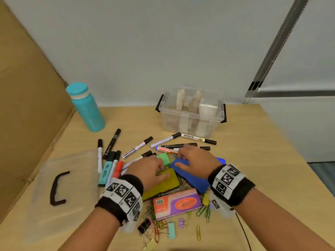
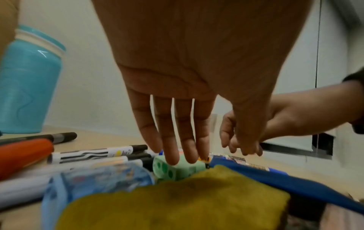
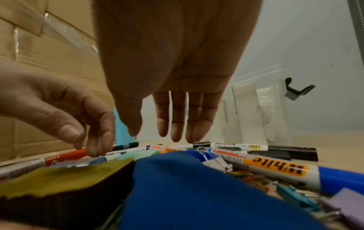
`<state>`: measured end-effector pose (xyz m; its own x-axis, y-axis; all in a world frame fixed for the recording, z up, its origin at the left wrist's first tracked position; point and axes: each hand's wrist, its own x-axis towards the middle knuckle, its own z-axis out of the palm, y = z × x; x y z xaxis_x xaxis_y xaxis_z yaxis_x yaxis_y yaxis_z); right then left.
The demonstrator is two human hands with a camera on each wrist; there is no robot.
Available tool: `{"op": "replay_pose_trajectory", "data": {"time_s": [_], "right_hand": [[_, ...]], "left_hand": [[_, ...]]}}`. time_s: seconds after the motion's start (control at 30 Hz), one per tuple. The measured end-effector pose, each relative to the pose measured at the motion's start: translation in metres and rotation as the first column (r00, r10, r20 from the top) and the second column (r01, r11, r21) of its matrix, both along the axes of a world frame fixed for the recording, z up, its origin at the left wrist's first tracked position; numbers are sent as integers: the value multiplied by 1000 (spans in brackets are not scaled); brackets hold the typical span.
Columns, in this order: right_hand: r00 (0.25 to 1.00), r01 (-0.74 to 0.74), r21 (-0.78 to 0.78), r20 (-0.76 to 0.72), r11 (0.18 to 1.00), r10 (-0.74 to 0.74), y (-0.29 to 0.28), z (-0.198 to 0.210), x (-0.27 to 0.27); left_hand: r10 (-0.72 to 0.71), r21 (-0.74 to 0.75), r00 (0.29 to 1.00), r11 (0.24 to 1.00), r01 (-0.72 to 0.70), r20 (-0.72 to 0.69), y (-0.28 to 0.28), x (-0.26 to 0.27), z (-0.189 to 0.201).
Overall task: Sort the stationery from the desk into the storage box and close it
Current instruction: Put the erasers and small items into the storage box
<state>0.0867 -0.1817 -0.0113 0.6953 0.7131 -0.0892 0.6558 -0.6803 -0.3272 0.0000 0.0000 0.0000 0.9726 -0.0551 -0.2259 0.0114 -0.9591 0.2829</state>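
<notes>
Stationery lies heaped on the wooden desk (image 1: 253, 142). My left hand (image 1: 162, 169) reaches down with straight fingers (image 2: 173, 158) onto a green sharpener (image 2: 177, 171), its thumb over a yellow board eraser (image 1: 163, 185). My right hand (image 1: 179, 160) hovers with straight, relaxed fingers (image 3: 177, 137) over the far end of a blue board eraser (image 1: 192, 178); it holds nothing. Several markers (image 1: 137, 147) fan out behind and to the left. The clear storage box (image 1: 170, 122) stands open at the back with white dividers inside. Its clear lid (image 1: 76, 196) with a black handle lies at the left.
A teal bottle (image 1: 87, 109) stands at the back left beside a cardboard wall (image 1: 27, 105). A pink-purple eraser pack (image 1: 177, 203) lies near me, with several paper clips and binder clips (image 1: 170, 230) around it. A whiteboard marker (image 3: 275, 168) lies right of the blue eraser.
</notes>
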Motion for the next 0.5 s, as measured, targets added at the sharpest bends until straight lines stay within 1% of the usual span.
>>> {"op": "replay_pose_trajectory", "data": {"time_s": [0.07, 0.13, 0.27, 0.43, 0.5], "right_hand": [[1000, -12, -149, 24, 989, 16, 1, -5, 1], [999, -25, -214, 15, 977, 28, 1, -11, -2], [998, -27, -212, 42, 977, 37, 0, -21, -2], [1000, -14, -187, -2, 982, 14, -8, -32, -6], [1000, -15, -167, -9, 986, 14, -9, -36, -4]], "left_hand": [[-35, 45, 995, 998, 40, -93, -1, 1, -5], [-52, 51, 990, 997, 59, -132, -2, -2, -9], [-55, 97, 985, 993, 72, -162, -6, -1, -13], [-49, 174, 975, 981, 88, -216, -9, -1, -15], [-43, 181, 976, 980, 82, -213, -9, 0, -14]]}}
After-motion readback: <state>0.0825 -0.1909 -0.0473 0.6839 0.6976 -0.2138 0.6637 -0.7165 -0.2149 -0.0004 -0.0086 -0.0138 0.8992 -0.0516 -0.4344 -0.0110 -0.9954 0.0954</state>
